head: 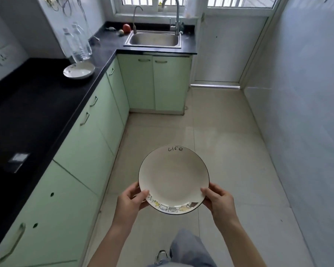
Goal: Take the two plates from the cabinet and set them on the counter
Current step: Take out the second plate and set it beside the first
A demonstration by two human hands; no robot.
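I hold a cream plate (173, 176) with a dark rim, the word "Life" and cartoon cats, level over the floor in front of me. My left hand (132, 201) grips its near left edge, thumb on top. My right hand (218, 201) grips its near right edge the same way. A second white plate (79, 69) rests on the black counter (27, 105) at the left, near the corner. The green cabinet doors (89, 151) below the counter are all closed.
Two clear water bottles (76, 45) stand just behind the counter plate. A steel sink (153, 39) with a tall tap sits at the far end, an apple (126, 27) beside it. Tiled floor (220, 141) stretches ahead; a white wall runs along the right.
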